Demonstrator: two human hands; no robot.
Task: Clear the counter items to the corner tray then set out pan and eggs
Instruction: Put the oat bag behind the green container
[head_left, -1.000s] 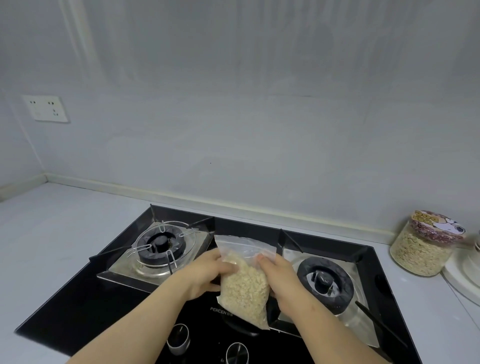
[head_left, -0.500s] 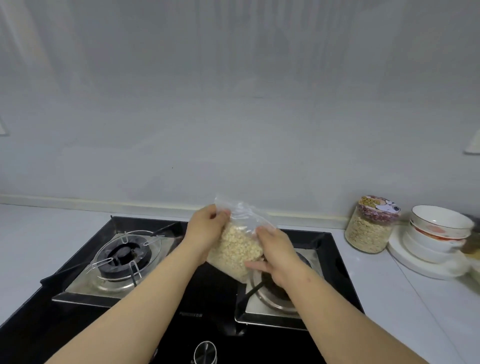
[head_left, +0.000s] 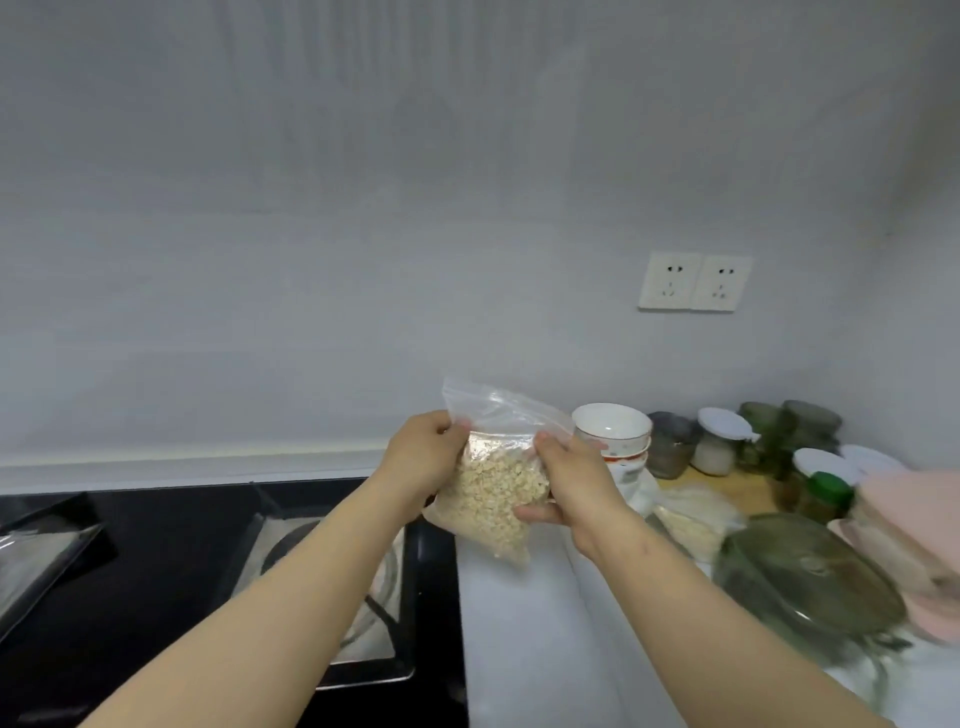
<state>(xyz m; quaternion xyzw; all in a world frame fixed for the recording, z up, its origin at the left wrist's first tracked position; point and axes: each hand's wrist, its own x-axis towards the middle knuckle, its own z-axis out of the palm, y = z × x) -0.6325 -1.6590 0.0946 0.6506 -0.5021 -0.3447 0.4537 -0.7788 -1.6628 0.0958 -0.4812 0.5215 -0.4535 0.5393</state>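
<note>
Clear plastic, slack and part-filled with oat flakes: the bag is a soft load that sags and shifts, so handle it that way. Your left hand pinches its upper left edge just below the seal, fingers curled over the film. Your right hand clamps the right side, thumb on the front face and fingers under the bulge of flakes.

The bag hangs tilted in the air between both hands. Its lower corner is above the white worktop, just right of the black hob, and touches neither. I cannot tell whether the seal is pressed shut, so carry it top uppermost.

The wooden tray in the corner lies to your right, crowded with jars. Stacked bowls stand at its left, with what looks like another pale bag beside them. Aim for the gap by that bag, lower the bottom first, and mind the bowls with your right knuckles. A glass lid also lies close by.
</note>
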